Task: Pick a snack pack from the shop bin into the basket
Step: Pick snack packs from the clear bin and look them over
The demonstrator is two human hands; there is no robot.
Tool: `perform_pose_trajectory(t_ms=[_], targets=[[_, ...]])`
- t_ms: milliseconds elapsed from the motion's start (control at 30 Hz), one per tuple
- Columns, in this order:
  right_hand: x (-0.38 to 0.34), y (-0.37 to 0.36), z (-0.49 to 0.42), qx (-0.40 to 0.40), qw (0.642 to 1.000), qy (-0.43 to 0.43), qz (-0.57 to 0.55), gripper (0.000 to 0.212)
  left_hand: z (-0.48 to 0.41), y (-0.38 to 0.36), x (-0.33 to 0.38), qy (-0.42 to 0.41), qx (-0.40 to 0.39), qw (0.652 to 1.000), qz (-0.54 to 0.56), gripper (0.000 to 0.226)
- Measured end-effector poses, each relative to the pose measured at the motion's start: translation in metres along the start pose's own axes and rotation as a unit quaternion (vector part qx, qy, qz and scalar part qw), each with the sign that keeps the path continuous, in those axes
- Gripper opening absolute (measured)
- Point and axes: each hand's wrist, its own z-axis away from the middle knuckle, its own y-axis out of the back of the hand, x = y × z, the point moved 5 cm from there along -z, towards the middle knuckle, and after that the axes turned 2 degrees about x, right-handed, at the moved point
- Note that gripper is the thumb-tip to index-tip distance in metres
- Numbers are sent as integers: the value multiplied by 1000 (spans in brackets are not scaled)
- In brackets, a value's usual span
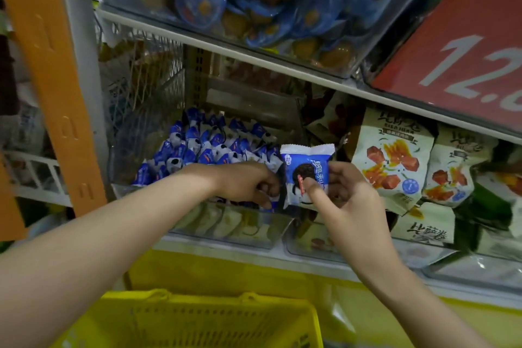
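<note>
Yellow basket (pixel 214 319) sits below your arms. Your left hand (pixel 245 182) curls at the front edge of the bin (pixel 124 150); its hold cannot be told. Your right hand (pixel 347 198) pinches the snack pack (pixel 306 169) upright, above the bin's right front corner.

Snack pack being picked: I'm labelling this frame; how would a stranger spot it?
Above the yellow basket, find the shelf bin heaped with small blue-and-white packs. At its right edge the right hand pinches the snack pack, the only one held upright, showing a dark round biscuit.
</note>
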Motion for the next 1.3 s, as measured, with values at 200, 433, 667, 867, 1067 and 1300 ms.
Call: perform_pose_trajectory(t_ms=[200,433,667,867,1067,1300], targets=[[-28,-14,-13,-19,993,54,103,21,27,21,-4,-22,67,997,14,24],[-44,-53,-36,-158,880,-1,448,37,44,21,-11,-6,73,996,48,15],[-29,-85,-37,-331,822,-104,453,25,42,14,-15,23,97,994,35,14],[-16,-95,-40,-291,843,-78,446,53,74,22,-13,23,191,979,-62,18],[-13,-99,-38,-385,857,-55,338,68,112,16,-15,9,146,985,-88,25],[-11,-96,-45,-299,907,-68,288,41,100,15,-20,22,60,996,-57,45]])
